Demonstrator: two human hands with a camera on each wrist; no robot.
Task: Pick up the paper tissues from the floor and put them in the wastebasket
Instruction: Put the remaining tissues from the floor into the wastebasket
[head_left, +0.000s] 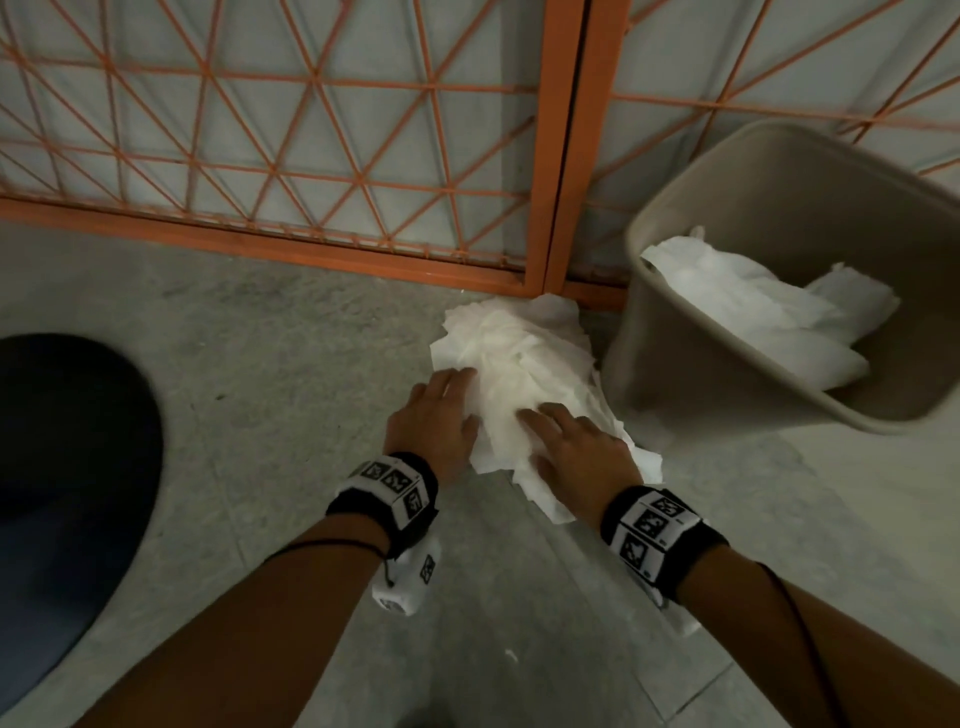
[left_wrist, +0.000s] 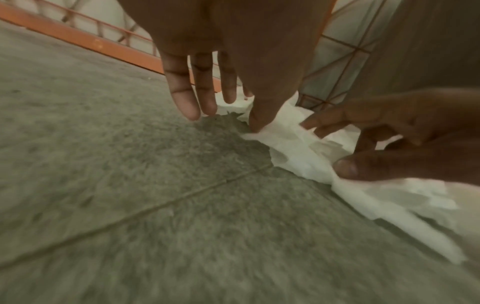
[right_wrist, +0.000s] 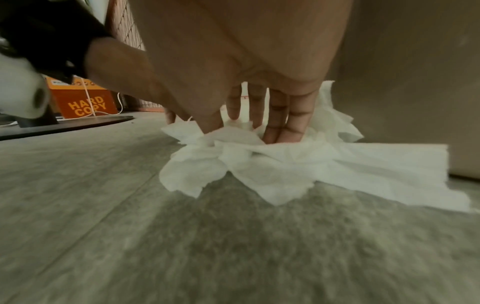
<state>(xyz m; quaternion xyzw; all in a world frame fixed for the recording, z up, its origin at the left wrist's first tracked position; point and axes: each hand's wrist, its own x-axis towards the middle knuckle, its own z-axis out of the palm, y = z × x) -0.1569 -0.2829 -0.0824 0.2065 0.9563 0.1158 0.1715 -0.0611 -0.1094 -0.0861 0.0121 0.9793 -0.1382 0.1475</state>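
A crumpled pile of white paper tissues (head_left: 519, 369) lies on the grey floor, against the foot of an orange fence. Both hands rest on its near side. My left hand (head_left: 462, 397) has straight fingers at the pile's left edge; in the left wrist view its thumb touches the tissues (left_wrist: 285, 131). My right hand (head_left: 540, 436) presses down on the lower right part, its fingertips (right_wrist: 283, 131) sunk into the bunched tissues (right_wrist: 272, 162). Just right of the pile stands the beige wastebasket (head_left: 691, 374), tipped toward me, with several tissues (head_left: 743, 306) inside.
An orange lattice fence (head_left: 311, 244) closes off the far side. A dark round base (head_left: 67, 467) lies on the floor to the left. In the right wrist view an orange box (right_wrist: 85, 105) printed HARD COPY stands far left.
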